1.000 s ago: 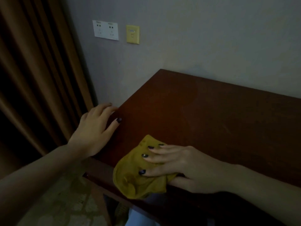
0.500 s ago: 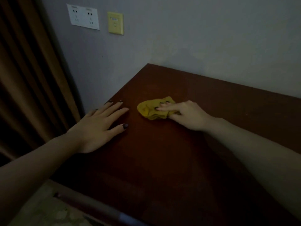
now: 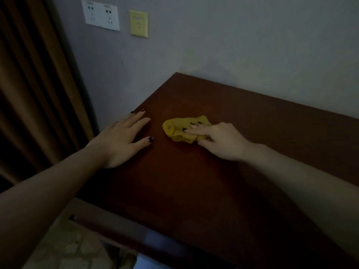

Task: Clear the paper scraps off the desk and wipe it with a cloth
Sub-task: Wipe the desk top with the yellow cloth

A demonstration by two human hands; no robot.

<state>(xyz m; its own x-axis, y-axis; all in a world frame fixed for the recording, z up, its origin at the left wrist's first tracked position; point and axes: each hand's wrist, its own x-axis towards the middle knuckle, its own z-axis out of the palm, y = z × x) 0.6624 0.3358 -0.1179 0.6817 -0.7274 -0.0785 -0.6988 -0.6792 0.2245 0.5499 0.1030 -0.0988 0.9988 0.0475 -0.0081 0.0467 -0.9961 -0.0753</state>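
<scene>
Head view, looking down over the left end of the desk (image 3: 213, 191). My left hand (image 3: 120, 140) lies flat on the dark wood, palm down, fingers spread and straight, holding nothing. Its fingertips reach the desk's left edge, with the thumb pointing inward.

My right hand (image 3: 223, 141) is just beside it, the two apart with a strip of wood between them. Its fingers (image 3: 194, 131) lie straight on top of the yellow cloth (image 3: 176, 129), pressing it onto the desk. The thumb sits against the cloth's near side; I cannot tell whether it tucks under.

The cloth is bunched into a small heap on the desktop, near the left edge and well short of the back edge. That back edge meets the grey wall (image 3: 233, 45), and the far left corner lies beyond my left fingertips.

Wood stretches from the cloth to the right and back toward me, down to the near edge. Past the left edge hangs a brown curtain (image 3: 29, 94), with pale floor (image 3: 68, 249) below. White sockets (image 3: 101, 15) and a yellow plate (image 3: 138, 23) sit high on the wall.
</scene>
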